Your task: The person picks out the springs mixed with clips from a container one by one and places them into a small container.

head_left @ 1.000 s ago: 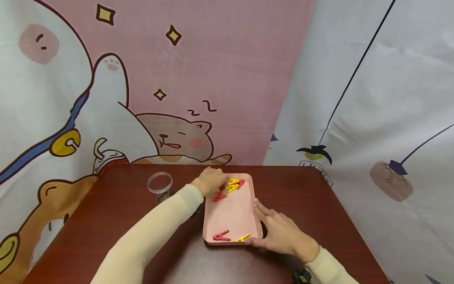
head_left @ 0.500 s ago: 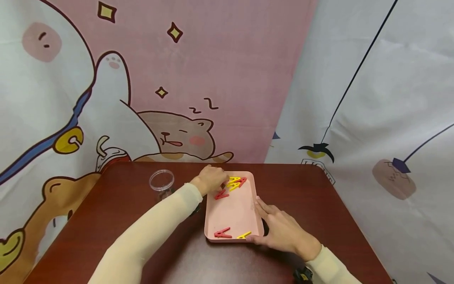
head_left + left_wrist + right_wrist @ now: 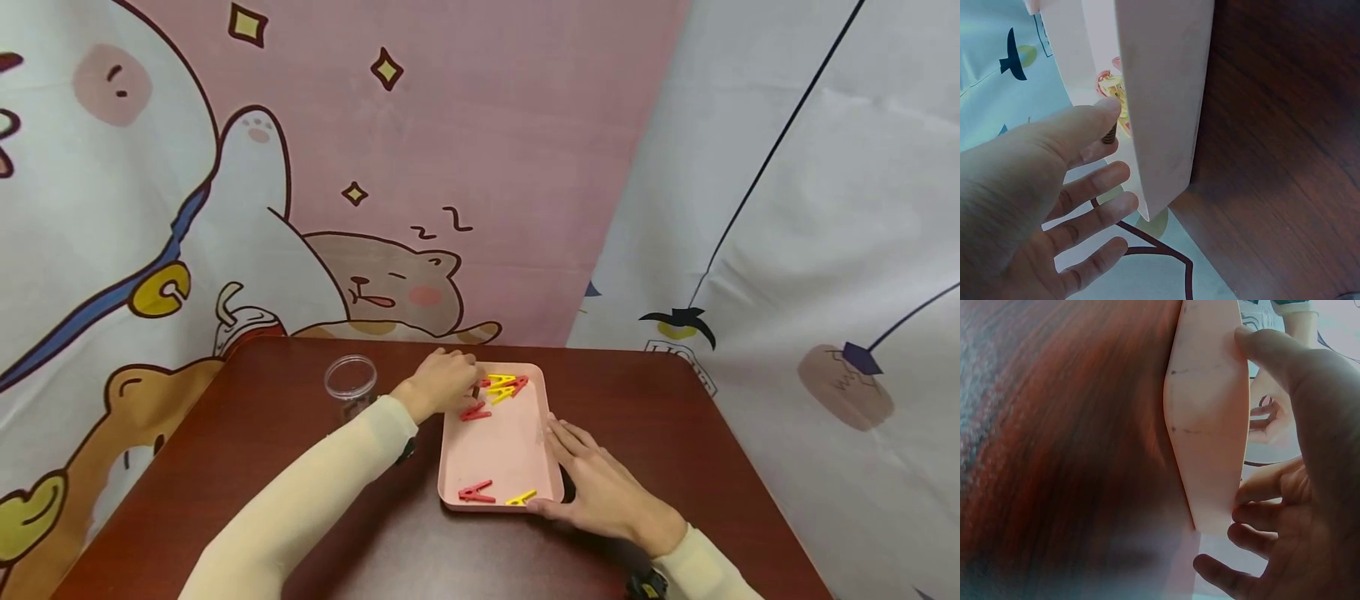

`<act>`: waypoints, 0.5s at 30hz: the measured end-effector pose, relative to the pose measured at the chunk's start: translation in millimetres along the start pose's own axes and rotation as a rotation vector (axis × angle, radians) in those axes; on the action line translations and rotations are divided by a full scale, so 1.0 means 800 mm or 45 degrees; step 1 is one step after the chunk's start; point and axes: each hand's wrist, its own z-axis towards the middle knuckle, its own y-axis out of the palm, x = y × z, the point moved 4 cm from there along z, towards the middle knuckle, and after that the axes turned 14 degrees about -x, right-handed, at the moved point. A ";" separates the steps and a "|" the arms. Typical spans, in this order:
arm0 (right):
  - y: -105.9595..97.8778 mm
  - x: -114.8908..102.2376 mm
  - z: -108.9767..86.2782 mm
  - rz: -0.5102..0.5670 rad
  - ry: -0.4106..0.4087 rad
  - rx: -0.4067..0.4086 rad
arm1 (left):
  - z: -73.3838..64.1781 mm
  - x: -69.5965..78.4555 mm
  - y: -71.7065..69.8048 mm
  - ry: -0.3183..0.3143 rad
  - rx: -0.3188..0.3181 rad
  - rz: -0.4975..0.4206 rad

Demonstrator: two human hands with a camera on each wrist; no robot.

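A shallow pink tray lies on the table, its long sides running away from me. Over its far left corner is my left hand, thumb and index finger pinching a small dark ribbed piece like a screw thread; the other fingers are spread. My right hand holds the tray's near right corner, thumb at the near rim and fingers along the right side. Several yellow clips and red ones cluster at the far end. One red clip and one yellow clip lie at the near end.
Left of the tray stands a clear round jar with dark contents, partly behind the left forearm. The brown wooden table reaches back to a cartoon-printed cloth.
The whole scene has slid slightly right in the head view as the camera turned. Both hands keep nearly the same places at the tray, and the clips lie as before.
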 end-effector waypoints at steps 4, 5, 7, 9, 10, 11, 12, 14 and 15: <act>0.002 0.001 0.002 0.015 -0.019 0.007 | -0.009 -0.004 0.002 -0.001 0.050 -0.047; 0.003 0.002 0.002 0.015 -0.022 0.011 | -0.011 -0.004 0.003 -0.003 0.065 -0.052; 0.003 0.002 0.002 0.023 -0.022 0.014 | -0.015 -0.006 0.004 -0.009 0.099 -0.066; 0.003 0.002 0.002 0.031 -0.017 0.016 | -0.019 -0.007 0.005 -0.010 0.131 -0.081; 0.003 0.002 0.002 0.033 -0.015 0.018 | -0.021 -0.007 0.005 -0.008 0.144 -0.091; 0.003 0.002 0.002 0.033 -0.015 0.017 | -0.023 -0.008 0.006 -0.007 0.157 -0.106; 0.002 0.002 0.002 0.040 -0.013 0.015 | -0.025 -0.008 0.006 -0.007 0.171 -0.123; 0.001 0.002 0.002 0.047 -0.013 0.010 | -0.030 -0.010 0.008 -0.010 0.201 -0.157; 0.001 0.001 0.002 0.047 -0.013 0.005 | -0.033 -0.011 0.009 -0.013 0.219 -0.169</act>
